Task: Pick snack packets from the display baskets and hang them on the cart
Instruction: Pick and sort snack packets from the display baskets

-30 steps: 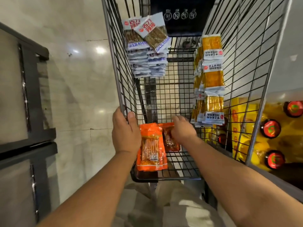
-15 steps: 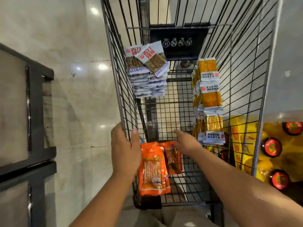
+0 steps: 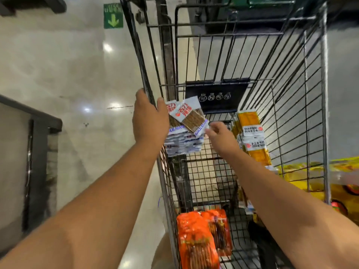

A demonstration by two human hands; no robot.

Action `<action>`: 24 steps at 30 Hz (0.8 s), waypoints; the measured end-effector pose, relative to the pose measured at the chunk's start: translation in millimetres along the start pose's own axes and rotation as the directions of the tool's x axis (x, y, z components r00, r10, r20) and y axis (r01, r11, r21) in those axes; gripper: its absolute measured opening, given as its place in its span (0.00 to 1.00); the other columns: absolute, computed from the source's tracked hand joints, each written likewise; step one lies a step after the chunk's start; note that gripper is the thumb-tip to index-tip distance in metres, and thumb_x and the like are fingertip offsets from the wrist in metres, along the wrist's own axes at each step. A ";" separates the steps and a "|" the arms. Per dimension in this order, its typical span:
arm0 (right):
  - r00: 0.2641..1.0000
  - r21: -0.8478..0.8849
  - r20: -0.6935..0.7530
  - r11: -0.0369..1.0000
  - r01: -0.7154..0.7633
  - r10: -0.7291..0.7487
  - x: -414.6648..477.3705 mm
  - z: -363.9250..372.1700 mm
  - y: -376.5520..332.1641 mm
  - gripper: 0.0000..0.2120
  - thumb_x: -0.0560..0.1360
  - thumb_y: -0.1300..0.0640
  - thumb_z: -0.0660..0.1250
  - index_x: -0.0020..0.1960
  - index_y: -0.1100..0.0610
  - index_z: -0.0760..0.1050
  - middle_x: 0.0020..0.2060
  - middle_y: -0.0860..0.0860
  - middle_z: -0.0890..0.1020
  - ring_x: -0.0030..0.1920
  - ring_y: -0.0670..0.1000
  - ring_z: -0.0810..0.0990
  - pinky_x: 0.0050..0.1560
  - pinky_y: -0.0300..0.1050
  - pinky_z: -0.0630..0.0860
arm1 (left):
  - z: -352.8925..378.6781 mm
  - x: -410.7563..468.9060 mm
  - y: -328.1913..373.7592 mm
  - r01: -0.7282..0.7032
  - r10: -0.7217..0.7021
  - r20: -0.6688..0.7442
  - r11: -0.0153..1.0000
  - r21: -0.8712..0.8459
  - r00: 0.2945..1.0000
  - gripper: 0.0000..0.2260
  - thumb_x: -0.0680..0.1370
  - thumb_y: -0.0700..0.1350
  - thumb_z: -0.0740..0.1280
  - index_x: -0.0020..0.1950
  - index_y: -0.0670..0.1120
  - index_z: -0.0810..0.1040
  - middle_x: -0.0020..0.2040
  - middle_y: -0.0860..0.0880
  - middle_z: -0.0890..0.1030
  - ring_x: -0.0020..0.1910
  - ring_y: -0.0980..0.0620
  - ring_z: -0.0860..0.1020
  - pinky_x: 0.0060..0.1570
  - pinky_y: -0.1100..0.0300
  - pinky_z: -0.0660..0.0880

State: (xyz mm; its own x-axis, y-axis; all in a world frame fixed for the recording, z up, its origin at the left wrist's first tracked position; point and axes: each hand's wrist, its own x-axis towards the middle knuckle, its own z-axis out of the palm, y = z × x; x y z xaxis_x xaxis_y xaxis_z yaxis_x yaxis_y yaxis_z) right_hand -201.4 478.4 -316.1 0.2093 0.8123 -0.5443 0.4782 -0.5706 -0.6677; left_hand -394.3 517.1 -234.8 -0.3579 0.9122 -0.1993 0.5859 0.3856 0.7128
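Head view: your left hand (image 3: 150,119) grips the cart (image 3: 324,94) wall; beside it, your right hand (image 3: 221,137) pinches the white packets (image 3: 184,140) by a corner.

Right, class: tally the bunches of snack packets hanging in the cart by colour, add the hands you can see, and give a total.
white bunch: 1
yellow bunch: 1
orange bunch: 1
hands: 2 (left hand grips the wall of the cart; right hand pinches the white bunch)
Total: 5
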 end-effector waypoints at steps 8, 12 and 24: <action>0.997 0.092 0.080 0.996 -0.007 -0.001 42.8 15.7 -29.2 0.34 0.78 0.46 0.70 0.79 0.50 0.60 0.65 0.47 0.74 0.61 0.52 0.77 0.55 0.45 0.79 | -0.3 -3.1 -5.3 0.035 -0.034 -0.015 0.998 0.055 0.999 0.17 0.86 0.52 0.56 0.73 0.47 0.66 0.58 0.46 0.81 0.51 0.48 0.80 0.41 0.56 0.72; 0.999 -0.042 0.027 0.999 0.031 -0.030 46.4 30.0 -29.3 0.24 0.78 0.51 0.71 0.71 0.47 0.66 0.57 0.49 0.77 0.50 0.49 0.78 0.36 0.37 0.74 | -0.3 -2.4 -2.8 0.070 -0.071 0.000 0.994 0.089 0.997 0.15 0.86 0.51 0.55 0.70 0.48 0.66 0.56 0.46 0.80 0.46 0.49 0.77 0.34 0.60 0.68; 0.947 0.292 0.227 0.912 -0.287 0.226 71.7 21.0 -23.2 0.36 0.70 0.51 0.80 0.70 0.61 0.66 0.57 0.56 0.81 0.50 0.55 0.84 0.50 0.55 0.84 | 1.2 -6.8 -5.4 -0.005 0.011 -0.051 0.993 0.120 0.999 0.14 0.85 0.49 0.58 0.69 0.45 0.68 0.55 0.42 0.82 0.50 0.41 0.80 0.41 0.55 0.66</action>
State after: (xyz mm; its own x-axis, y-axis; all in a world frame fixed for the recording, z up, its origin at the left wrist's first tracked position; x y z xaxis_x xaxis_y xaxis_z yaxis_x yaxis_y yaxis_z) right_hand -215.4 547.4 -350.3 0.1130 0.6133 -0.7817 0.1274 -0.7892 -0.6008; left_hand -394.2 509.0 -238.1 -0.3878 0.9082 -0.1573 0.6706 0.3951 0.6278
